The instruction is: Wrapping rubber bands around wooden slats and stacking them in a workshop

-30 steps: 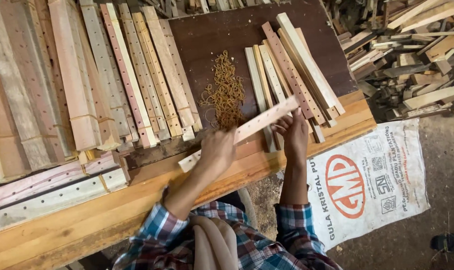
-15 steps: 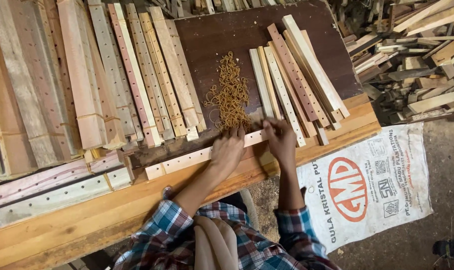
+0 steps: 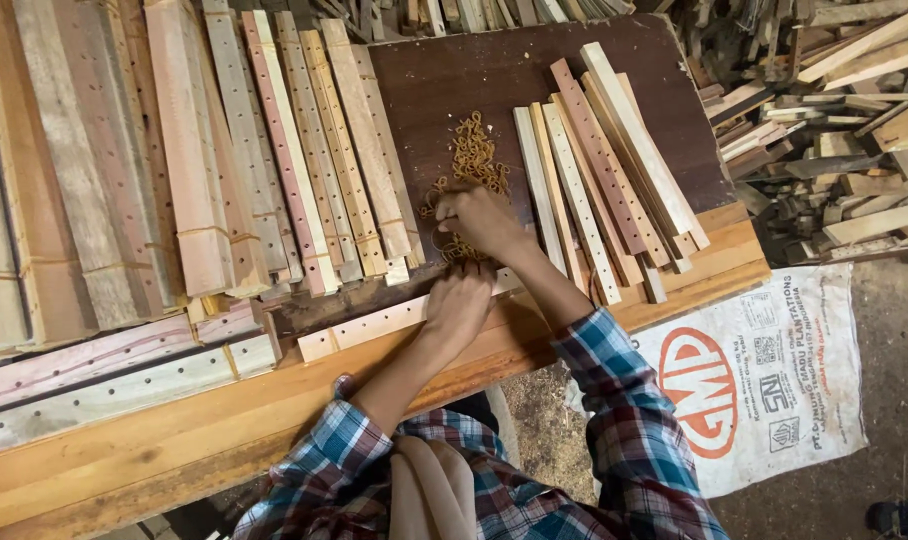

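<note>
The left hand (image 3: 461, 297) lies flat at frame centre, pinning the drilled slat (image 3: 374, 324) to the bench edge (image 3: 174, 440). The right hand (image 3: 479, 218), fingers curled, reaches just above into the rubber bands (image 3: 471, 150); what it grips cannot be told.

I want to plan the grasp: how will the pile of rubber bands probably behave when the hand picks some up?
The rubber bands look thin and looped, so they are probably floppy and very light. They lie tangled in a loose heap, so several may lift together as a clump. The right hand is on the heap; the left hand presses the drilled wooden strip, which looks stiff.
</note>
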